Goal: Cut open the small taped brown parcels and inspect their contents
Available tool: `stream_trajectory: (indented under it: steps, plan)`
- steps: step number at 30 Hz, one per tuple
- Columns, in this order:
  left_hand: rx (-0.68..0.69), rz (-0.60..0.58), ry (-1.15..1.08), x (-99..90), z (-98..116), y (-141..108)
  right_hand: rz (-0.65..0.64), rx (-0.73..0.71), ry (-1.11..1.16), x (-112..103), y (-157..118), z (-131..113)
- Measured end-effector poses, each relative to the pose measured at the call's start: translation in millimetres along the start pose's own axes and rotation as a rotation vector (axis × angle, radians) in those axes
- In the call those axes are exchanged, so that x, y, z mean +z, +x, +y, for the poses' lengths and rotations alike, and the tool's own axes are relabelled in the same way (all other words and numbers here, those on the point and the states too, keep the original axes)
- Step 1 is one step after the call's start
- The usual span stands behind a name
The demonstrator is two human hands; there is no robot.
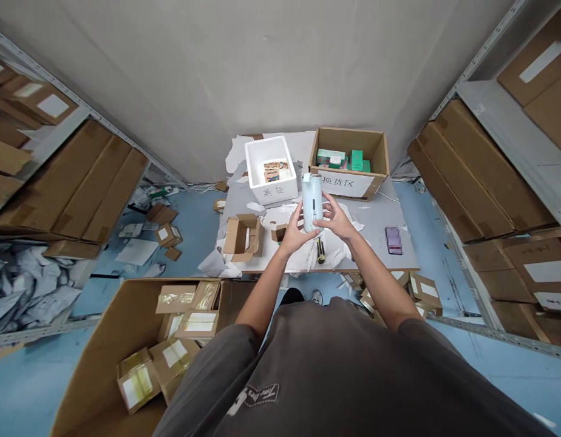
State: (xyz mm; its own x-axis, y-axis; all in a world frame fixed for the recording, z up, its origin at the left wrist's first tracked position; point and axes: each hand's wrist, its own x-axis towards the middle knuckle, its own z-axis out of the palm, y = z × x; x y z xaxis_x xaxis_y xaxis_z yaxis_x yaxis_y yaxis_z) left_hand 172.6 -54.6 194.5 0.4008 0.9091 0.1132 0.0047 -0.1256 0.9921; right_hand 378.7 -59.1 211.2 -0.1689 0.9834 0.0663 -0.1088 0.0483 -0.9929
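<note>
A pale blue bottle [312, 197] is held upright above the table between both hands. My left hand [295, 233] is closed round its lower left side, and my right hand [339, 221] grips its right side, with a thumb near the base. Below the hands a box cutter [320, 250] with a yellow and black handle lies among paper scraps. An open small carton [244, 238] stands to the left of my left hand. Partly hidden behind that hand is another small open box [278, 233].
At the back stand a white foam box [273, 194] with small packets inside and a cardboard box [377, 182] holding green boxes. A purple item [393, 241] lies on the table's right. A large carton [98, 340] of parcels is at lower left; loaded shelves flank both sides.
</note>
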Motion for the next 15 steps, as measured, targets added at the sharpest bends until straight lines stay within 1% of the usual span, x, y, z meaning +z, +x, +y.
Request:
stream_trajectory:
  steps: [3, 6, 10, 13, 15]
  plan:
    - [-0.003, 0.007, 0.009, -3.9, 1.9, -0.9, 0.006, -0.006, -0.014, 2.4, 0.4, 0.5]
    - [0.012, 0.005, 0.005, -10.4, 2.7, -1.5, -0.023, 0.009, 0.016, 6.5, 1.4, -0.5]
    - [-0.002, 0.003, 0.032, -22.5, 1.9, -7.6, -0.05, 0.036, 0.073, 19.3, 7.1, 0.5]
    - [-0.004, 0.012, 0.049, -36.7, 0.0, -13.0, -0.039, 0.035, 0.082, 31.6, 14.9, 6.0]
    - [-0.002, 0.037, 0.074, -52.5, -0.7, -12.5, -0.027, 0.04, 0.069, 39.3, 20.4, 12.6]
